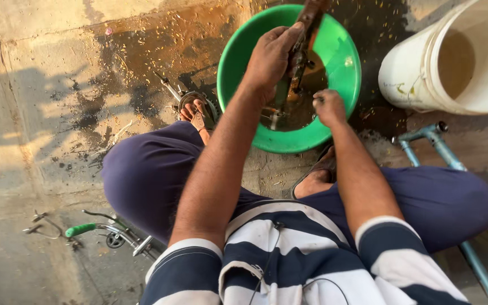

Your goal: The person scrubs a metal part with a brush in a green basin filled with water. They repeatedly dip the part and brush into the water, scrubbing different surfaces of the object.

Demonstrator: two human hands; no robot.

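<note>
A green plastic basin [343,70] sits on the concrete floor in front of me, with dark liquid in its bottom. My left hand [269,56] grips a long dirty metal part [306,34] that stands upright over the basin. My right hand [329,106] is closed over the basin's near side, fingers pinched on something small at the lower end of the part; what it holds is hidden. I squat with my knees in dark blue trousers on either side, wearing a striped shirt.
A white bucket [458,62] stands at the upper right. A light blue metal frame tube [441,149] lies at the right. A handlebar with a green grip [80,229] and brake levers lies at the lower left. A round metal piece [190,99] lies by my sandalled foot [196,116].
</note>
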